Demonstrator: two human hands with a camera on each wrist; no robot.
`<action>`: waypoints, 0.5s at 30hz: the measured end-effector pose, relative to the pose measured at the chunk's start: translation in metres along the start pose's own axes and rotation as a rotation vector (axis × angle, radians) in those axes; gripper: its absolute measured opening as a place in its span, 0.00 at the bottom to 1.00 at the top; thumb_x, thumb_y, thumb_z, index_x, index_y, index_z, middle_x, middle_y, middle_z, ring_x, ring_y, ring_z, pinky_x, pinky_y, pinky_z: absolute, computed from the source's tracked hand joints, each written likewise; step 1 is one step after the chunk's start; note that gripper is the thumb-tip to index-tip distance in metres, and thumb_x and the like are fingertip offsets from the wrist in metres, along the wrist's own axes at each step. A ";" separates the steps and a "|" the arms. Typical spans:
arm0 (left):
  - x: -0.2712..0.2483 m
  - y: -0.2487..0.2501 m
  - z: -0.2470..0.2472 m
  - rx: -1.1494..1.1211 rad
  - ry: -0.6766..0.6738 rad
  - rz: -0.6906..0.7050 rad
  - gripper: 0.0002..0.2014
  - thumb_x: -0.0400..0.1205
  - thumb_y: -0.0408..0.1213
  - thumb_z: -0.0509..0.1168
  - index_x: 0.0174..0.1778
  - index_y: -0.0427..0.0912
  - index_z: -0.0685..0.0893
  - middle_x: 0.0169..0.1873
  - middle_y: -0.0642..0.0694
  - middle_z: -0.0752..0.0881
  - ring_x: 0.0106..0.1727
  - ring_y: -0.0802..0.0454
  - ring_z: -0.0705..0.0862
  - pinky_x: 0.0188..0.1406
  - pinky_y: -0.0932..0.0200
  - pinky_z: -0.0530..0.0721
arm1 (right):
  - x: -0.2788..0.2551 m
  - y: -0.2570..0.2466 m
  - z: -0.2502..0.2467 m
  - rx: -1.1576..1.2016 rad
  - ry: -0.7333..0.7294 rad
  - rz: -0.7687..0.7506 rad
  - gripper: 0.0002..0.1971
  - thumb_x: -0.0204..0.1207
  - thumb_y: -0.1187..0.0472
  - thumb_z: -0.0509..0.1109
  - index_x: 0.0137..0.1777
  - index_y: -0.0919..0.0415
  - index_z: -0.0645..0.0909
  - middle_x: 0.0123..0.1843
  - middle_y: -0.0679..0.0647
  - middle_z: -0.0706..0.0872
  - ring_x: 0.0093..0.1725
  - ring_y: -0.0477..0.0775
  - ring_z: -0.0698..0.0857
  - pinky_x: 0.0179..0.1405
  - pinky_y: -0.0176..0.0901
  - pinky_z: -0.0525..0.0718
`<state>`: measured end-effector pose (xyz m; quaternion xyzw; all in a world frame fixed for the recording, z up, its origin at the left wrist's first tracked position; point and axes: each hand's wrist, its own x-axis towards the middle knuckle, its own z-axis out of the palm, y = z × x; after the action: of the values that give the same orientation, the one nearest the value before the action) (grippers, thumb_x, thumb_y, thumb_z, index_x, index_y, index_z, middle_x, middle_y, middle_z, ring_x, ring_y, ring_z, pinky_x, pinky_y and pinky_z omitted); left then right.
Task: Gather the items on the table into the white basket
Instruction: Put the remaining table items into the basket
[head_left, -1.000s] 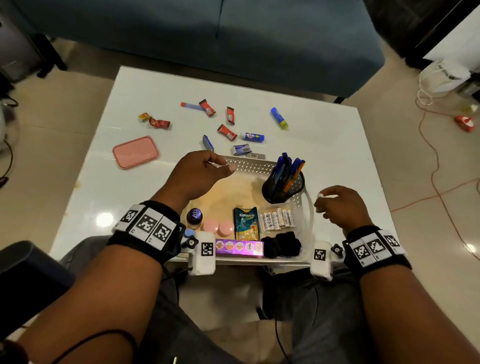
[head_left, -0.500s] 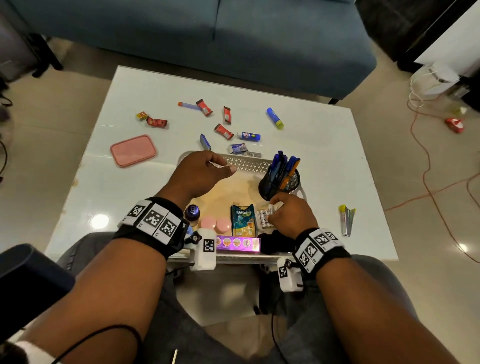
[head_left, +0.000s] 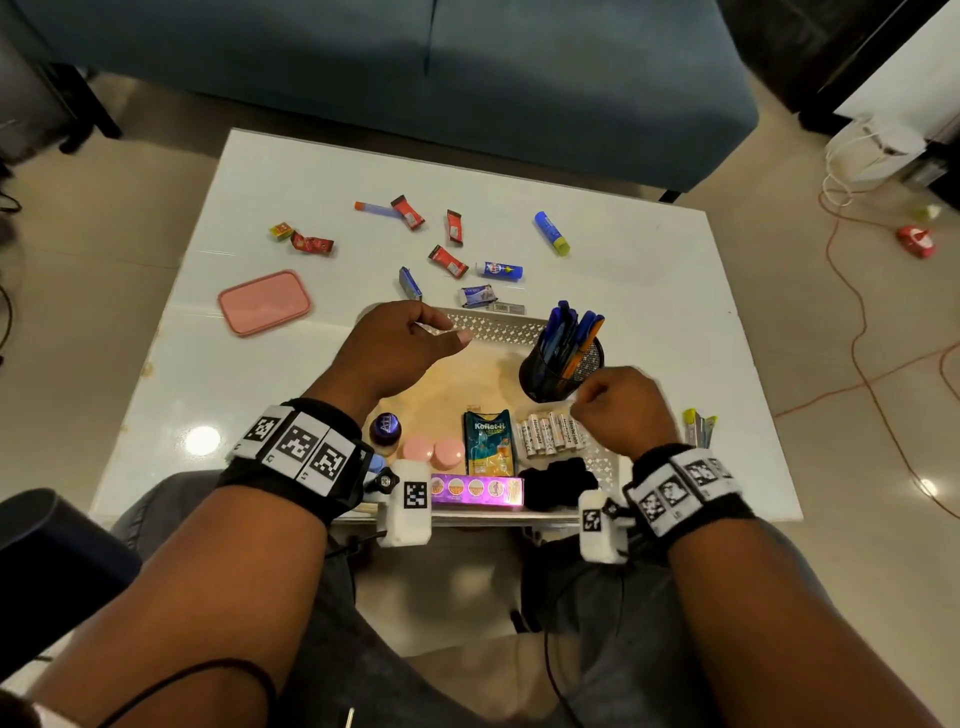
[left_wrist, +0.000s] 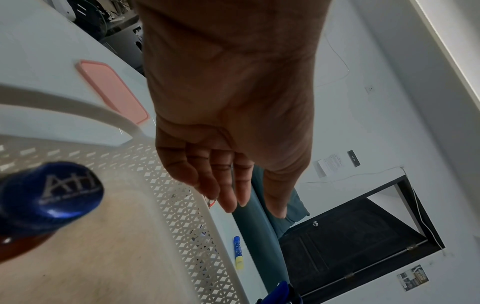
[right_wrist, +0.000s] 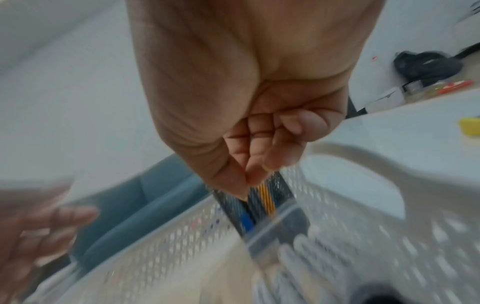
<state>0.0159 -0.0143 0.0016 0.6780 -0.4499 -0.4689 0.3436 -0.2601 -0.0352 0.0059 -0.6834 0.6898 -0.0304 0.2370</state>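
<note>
The white perforated basket (head_left: 498, 327) sits at the table's near edge. It holds a black pen holder (head_left: 563, 364), a row of white tubes (head_left: 550, 434), a green sachet (head_left: 487, 441), a purple box (head_left: 475, 490), a black cloth (head_left: 556, 480), pink caps (head_left: 434, 451) and a blue-capped bottle (head_left: 385, 430). My left hand (head_left: 436, 332) hovers over the basket's far left corner, fingers relaxed and empty (left_wrist: 233, 197). My right hand (head_left: 587, 402) is curled above the white tubes beside the pen holder. In the blurred right wrist view the right hand (right_wrist: 262, 164) holds nothing.
Beyond the basket lie red wrappers (head_left: 448, 261), a blue glue stick (head_left: 552, 233), a small blue tube (head_left: 500, 269), a blue box (head_left: 410, 283) and a pink lid (head_left: 264, 302). Yellow-tipped markers (head_left: 701, 428) lie right of the basket. A blue sofa stands behind the table.
My right hand came from the table's right side into the basket over the white tubes, then drew back slightly to the right. The left hand has barely moved.
</note>
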 end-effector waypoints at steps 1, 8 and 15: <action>0.000 0.000 0.000 -0.001 -0.002 0.000 0.16 0.75 0.56 0.77 0.52 0.52 0.88 0.47 0.41 0.90 0.40 0.51 0.85 0.42 0.58 0.83 | 0.001 0.005 -0.014 0.018 -0.001 0.026 0.06 0.66 0.62 0.77 0.29 0.54 0.85 0.33 0.49 0.88 0.38 0.52 0.87 0.37 0.39 0.80; -0.002 0.002 0.002 -0.003 0.002 -0.002 0.16 0.75 0.57 0.77 0.52 0.52 0.88 0.47 0.41 0.90 0.43 0.49 0.87 0.52 0.48 0.88 | 0.028 0.108 -0.046 0.061 0.143 0.418 0.18 0.74 0.46 0.76 0.49 0.62 0.88 0.59 0.60 0.90 0.62 0.64 0.86 0.62 0.51 0.80; 0.000 0.002 0.007 0.006 0.020 -0.009 0.16 0.75 0.56 0.77 0.52 0.50 0.89 0.44 0.44 0.88 0.47 0.47 0.88 0.57 0.43 0.89 | 0.039 0.139 -0.025 0.111 -0.058 0.717 0.32 0.74 0.56 0.80 0.73 0.71 0.76 0.72 0.66 0.81 0.70 0.66 0.81 0.59 0.47 0.77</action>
<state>0.0088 -0.0155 0.0015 0.6858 -0.4447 -0.4622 0.3438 -0.3967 -0.0704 -0.0345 -0.3849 0.8759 0.0367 0.2886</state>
